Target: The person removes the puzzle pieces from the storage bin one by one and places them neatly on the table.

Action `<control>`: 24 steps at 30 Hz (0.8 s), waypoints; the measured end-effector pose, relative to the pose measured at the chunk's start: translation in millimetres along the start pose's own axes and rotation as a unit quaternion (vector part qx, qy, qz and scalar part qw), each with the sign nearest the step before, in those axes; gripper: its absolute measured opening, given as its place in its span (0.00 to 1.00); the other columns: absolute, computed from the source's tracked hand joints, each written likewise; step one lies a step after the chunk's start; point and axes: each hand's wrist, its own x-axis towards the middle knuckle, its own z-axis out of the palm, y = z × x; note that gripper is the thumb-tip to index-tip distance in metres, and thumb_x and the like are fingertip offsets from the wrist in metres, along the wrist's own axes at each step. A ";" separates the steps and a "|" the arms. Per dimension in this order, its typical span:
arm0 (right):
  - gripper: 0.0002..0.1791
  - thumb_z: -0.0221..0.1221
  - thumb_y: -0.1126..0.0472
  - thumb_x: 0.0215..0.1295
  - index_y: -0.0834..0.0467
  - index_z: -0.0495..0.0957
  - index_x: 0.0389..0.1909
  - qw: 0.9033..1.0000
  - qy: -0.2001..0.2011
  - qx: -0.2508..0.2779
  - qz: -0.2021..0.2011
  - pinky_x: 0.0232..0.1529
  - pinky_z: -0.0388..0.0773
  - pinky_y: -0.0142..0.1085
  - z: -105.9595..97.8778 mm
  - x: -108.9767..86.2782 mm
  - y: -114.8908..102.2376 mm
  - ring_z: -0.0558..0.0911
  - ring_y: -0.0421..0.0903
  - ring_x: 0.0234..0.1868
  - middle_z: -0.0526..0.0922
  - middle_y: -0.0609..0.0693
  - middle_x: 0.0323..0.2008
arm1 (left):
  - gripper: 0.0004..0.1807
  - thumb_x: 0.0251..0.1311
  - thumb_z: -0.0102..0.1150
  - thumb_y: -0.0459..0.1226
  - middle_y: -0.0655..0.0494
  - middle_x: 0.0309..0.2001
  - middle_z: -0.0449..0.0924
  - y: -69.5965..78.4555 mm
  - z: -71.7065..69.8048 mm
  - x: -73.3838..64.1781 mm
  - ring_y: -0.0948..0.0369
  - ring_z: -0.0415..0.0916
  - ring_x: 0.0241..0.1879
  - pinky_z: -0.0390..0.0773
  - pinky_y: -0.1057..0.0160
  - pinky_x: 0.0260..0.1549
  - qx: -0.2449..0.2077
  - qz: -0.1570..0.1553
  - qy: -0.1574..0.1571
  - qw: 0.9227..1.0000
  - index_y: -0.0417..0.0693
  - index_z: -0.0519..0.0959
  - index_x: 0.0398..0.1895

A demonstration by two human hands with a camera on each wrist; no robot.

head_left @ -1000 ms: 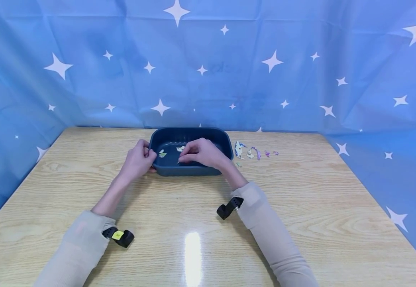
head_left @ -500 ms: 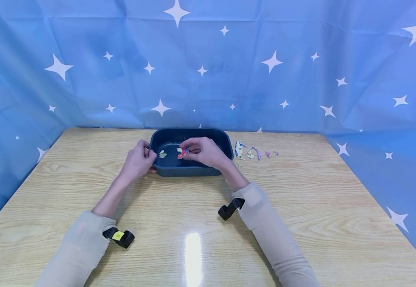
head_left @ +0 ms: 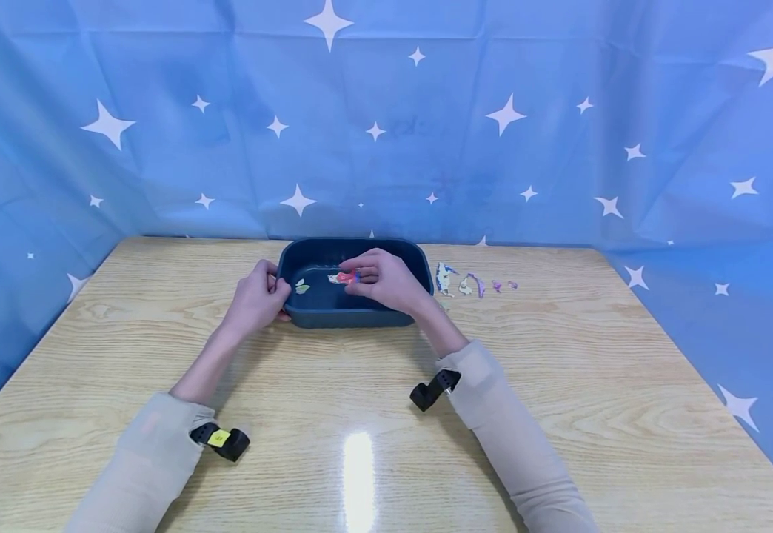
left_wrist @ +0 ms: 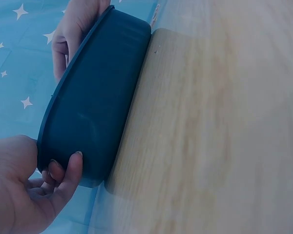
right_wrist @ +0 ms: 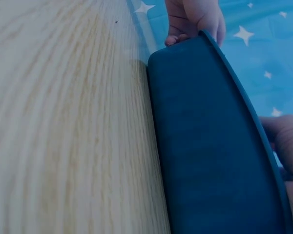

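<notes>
A dark blue rectangular bin (head_left: 353, 318) stands at the back of the wooden table. At its left end my left hand (head_left: 260, 295) grips the rim; in the left wrist view its thumb is at the rim and fingertips press the outer wall. My right hand (head_left: 386, 283) reaches into the bin, holding a small flat red-and-blue piece (head_left: 346, 277) at its fingers. Beside that piece, a pale scrap (head_left: 333, 279) shows on the bin floor. Small green leaf-like pieces (head_left: 302, 287) lie near the left end. In the right wrist view the bin wall hides the held piece.
Right of the bin, several small flat pieces lie in a row on the table (head_left: 560, 355): a white-and-blue one (head_left: 444, 278), a white-and-purple one (head_left: 473, 284) and tiny purple bits (head_left: 497, 284). A blue star-patterned curtain (head_left: 386, 163) hangs directly behind the table.
My right hand has come up slightly from the bin floor and shifted right; the red-and-blue piece came into view at its fingers and then turned. My left hand has stayed on the rim.
</notes>
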 end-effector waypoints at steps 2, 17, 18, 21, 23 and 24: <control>0.18 0.69 0.63 0.63 0.59 0.84 0.54 1.000 0.005 0.004 0.001 0.56 0.83 0.36 -2.1 -1.1 0.5 0.82 0.50 0.56 0.74 0.53 0.52 | 0.16 0.70 0.44 0.31 0.46 0.31 0.69 -0.2 -0.1 -0.1 0.55 0.83 0.21 0.89 0.59 0.25 -0.002 0.000 0.000 1.000 0.28 0.66 0.55; 0.21 0.74 0.59 0.57 0.58 0.84 0.51 0.997 0.045 -0.049 -0.045 0.39 0.82 0.34 -24.2 -18.4 3.2 0.77 0.47 0.36 0.80 0.52 0.45 | 0.16 0.70 0.44 0.31 0.46 0.31 0.70 -0.7 0.0 0.0 0.56 0.83 0.21 0.89 0.60 0.25 -0.005 -0.002 -0.002 1.000 0.28 0.66 0.56; 0.21 0.74 0.60 0.57 0.59 0.84 0.51 0.997 0.047 -0.051 -0.046 0.37 0.80 0.34 -26.3 -20.4 3.8 0.76 0.47 0.35 0.79 0.52 0.45 | 0.16 0.70 0.44 0.31 0.46 0.31 0.71 -0.8 0.0 0.2 0.56 0.83 0.21 0.89 0.60 0.25 -0.005 -0.002 -0.001 1.000 0.28 0.66 0.56; 0.21 0.73 0.61 0.58 0.59 0.83 0.52 0.997 0.051 -0.051 -0.042 0.34 0.77 0.33 -33.2 -27.7 4.4 0.74 0.48 0.34 0.78 0.53 0.44 | 0.16 0.70 0.44 0.31 0.46 0.31 0.70 -0.9 0.3 0.4 0.55 0.83 0.21 0.89 0.59 0.25 -0.007 0.000 0.000 1.000 0.28 0.66 0.55; 0.21 0.73 0.61 0.58 0.60 0.83 0.52 0.996 0.053 -0.052 -0.040 0.34 0.76 0.34 -38.1 -32.8 4.2 0.73 0.49 0.33 0.78 0.53 0.43 | 0.16 0.70 0.44 0.31 0.46 0.31 0.70 -0.9 0.5 0.5 0.54 0.83 0.21 0.89 0.59 0.25 -0.007 0.000 0.001 1.000 0.28 0.66 0.55; 0.21 0.73 0.61 0.58 0.60 0.83 0.52 0.996 0.054 -0.056 -0.041 0.34 0.76 0.34 -40.5 -35.3 4.2 0.73 0.49 0.33 0.78 0.53 0.43 | 0.16 0.70 0.44 0.31 0.46 0.31 0.70 -0.9 0.6 0.6 0.54 0.83 0.21 0.89 0.59 0.25 -0.007 0.000 0.001 1.000 0.28 0.66 0.55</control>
